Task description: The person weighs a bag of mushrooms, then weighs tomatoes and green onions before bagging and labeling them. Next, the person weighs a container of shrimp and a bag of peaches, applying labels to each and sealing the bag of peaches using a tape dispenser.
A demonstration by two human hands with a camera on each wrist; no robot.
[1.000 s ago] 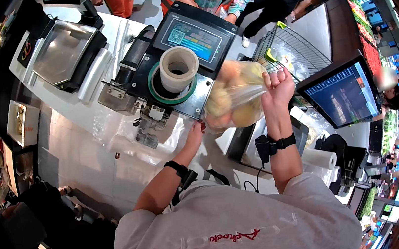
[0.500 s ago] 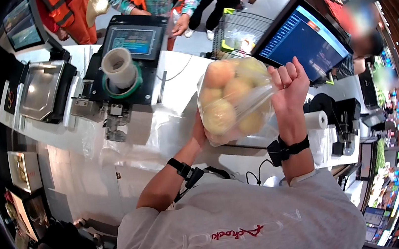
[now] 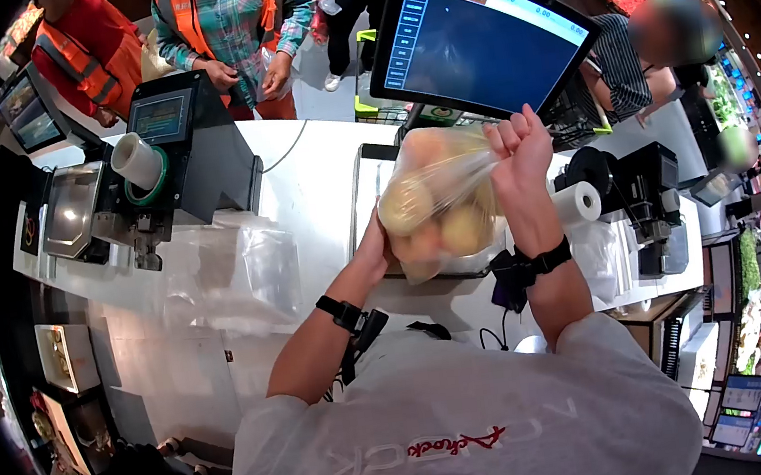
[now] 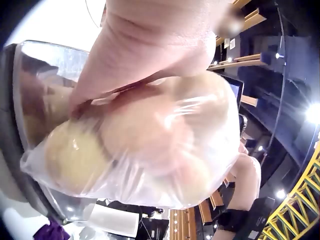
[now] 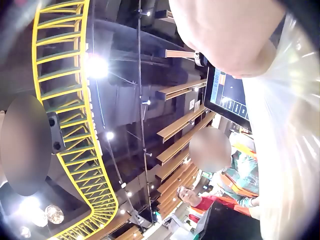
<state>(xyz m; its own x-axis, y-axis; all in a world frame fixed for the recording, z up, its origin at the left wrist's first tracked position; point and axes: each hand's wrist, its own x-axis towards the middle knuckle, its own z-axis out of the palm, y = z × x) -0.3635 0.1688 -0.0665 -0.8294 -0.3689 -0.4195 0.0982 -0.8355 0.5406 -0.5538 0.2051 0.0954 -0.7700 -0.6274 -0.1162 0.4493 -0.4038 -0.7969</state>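
Note:
A clear plastic bag of fruit (image 3: 441,206) hangs between both hands in the head view, with several round yellow and pinkish fruits showing through it. My right hand (image 3: 523,161) grips the bag's gathered neck, fingers curled over the plastic. On the bag's left side, my left hand (image 3: 371,250) supports it, most of its fingers hidden behind the fruit. The left wrist view shows that palm against the bag (image 4: 145,145). Below the bag lies the scale's metal plate (image 4: 55,57), with a dark rim.
A large tilted screen (image 3: 480,40) rises behind the bag. To the left, a black machine (image 3: 209,154) carries a tape roll (image 3: 136,161), near clear plastic bags (image 3: 260,262). A white roll (image 3: 579,204) is at right. People in orange vests (image 3: 177,15) stand across the counter.
The bag and both hands have moved away from the black machine, over to the scale before the large screen. My left hand has come from the machine's edge to the bag's side.

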